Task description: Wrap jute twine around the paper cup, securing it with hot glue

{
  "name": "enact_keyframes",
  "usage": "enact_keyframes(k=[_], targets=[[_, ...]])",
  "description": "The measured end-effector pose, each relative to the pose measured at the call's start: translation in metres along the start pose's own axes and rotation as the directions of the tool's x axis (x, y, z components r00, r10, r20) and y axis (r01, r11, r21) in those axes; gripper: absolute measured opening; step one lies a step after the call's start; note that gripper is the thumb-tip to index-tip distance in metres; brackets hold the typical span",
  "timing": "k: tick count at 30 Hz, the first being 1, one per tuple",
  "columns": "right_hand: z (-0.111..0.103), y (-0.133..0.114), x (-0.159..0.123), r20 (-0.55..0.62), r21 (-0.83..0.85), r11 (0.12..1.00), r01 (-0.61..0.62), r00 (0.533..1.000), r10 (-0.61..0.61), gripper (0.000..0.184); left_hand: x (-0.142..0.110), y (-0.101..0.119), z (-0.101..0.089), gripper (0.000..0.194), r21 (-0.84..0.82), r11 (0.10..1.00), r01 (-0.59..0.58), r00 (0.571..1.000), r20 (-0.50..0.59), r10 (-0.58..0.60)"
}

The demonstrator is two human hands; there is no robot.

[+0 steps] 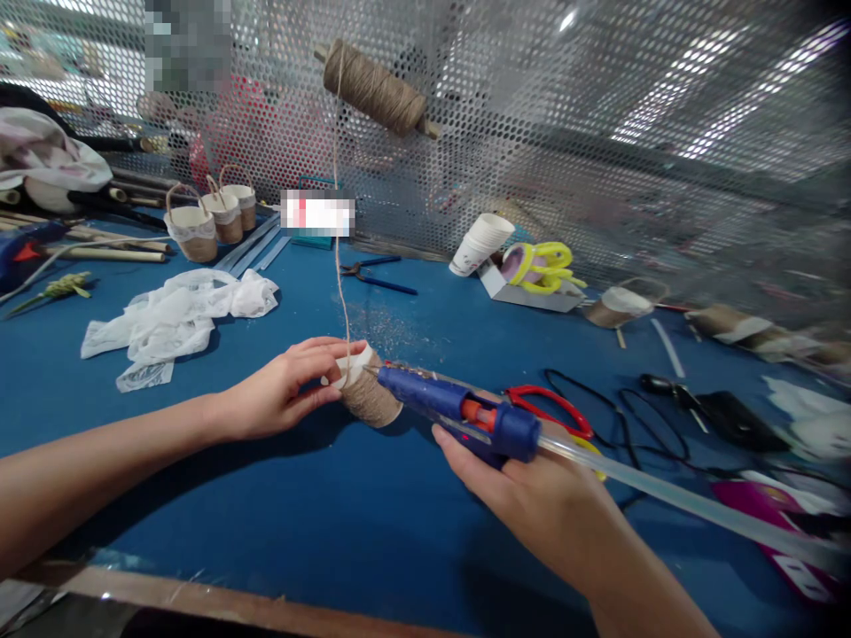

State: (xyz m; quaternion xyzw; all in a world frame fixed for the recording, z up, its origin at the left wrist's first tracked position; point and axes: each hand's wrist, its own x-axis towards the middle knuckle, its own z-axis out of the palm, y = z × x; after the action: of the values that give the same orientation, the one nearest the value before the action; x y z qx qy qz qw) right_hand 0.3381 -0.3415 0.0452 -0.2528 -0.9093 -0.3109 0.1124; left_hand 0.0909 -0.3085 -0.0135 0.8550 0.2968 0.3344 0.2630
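Note:
My left hand grips the rim of a paper cup wrapped in brown twine, lying tilted on its side. In my right hand is a blue hot glue gun, with a long clear glue stick coming out of its back. The gun's nozzle is at the cup's wrapped side near the rim; whether it touches I cannot tell. A strand of twine runs from the cup up to a twine spool on the mesh.
White lace lies to the left, with finished twine-wrapped cups behind it. Pliers are further back. Stacked paper cups and a box with yellow-handled scissors stand back right. Red-handled scissors and black cords lie beside the gun.

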Motion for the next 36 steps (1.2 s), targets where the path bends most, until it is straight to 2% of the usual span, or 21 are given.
enact_keyframes(k=[4,7,11,15,23,32,34,36], targets=[[0.000,-0.001,0.001,-0.025,0.077,0.996,-0.036,0.999,0.038,0.041,0.000,0.000,0.000,0.010,0.001,1.000,-0.004,1.000,0.000,0.004],[0.003,-0.004,-0.001,-0.033,0.153,0.979,-0.131,0.990,0.138,0.042,-0.001,-0.002,0.001,0.009,0.010,1.000,-0.011,1.000,-0.003,0.011],[0.003,-0.009,-0.001,0.091,0.369,0.867,-0.335,0.941,0.325,0.037,-0.001,-0.003,0.002,0.008,0.018,1.000,-0.003,1.000,-0.008,0.003],[0.001,-0.011,-0.001,0.141,0.473,0.777,-0.416,0.906,0.399,0.031,-0.001,-0.002,0.002,0.009,0.007,1.000,0.000,1.000,-0.004,0.000],[0.005,-0.014,-0.004,0.153,0.479,0.763,-0.434,0.897,0.414,0.026,0.000,-0.002,0.001,0.011,-0.005,1.000,0.007,1.000,-0.003,-0.008],[-0.004,-0.015,0.008,0.245,0.548,0.695,-0.466,0.884,0.399,0.021,-0.001,-0.003,0.002,0.011,-0.002,1.000,0.000,1.000,-0.017,0.000],[-0.004,-0.015,0.008,0.253,0.531,0.712,-0.459,0.888,0.384,0.022,-0.001,-0.002,0.002,0.011,-0.001,1.000,0.009,1.000,-0.013,-0.009],[-0.001,-0.015,0.005,0.215,0.479,0.766,-0.430,0.903,0.372,0.024,0.000,-0.001,0.001,0.011,-0.006,1.000,0.014,1.000,-0.012,-0.015]])
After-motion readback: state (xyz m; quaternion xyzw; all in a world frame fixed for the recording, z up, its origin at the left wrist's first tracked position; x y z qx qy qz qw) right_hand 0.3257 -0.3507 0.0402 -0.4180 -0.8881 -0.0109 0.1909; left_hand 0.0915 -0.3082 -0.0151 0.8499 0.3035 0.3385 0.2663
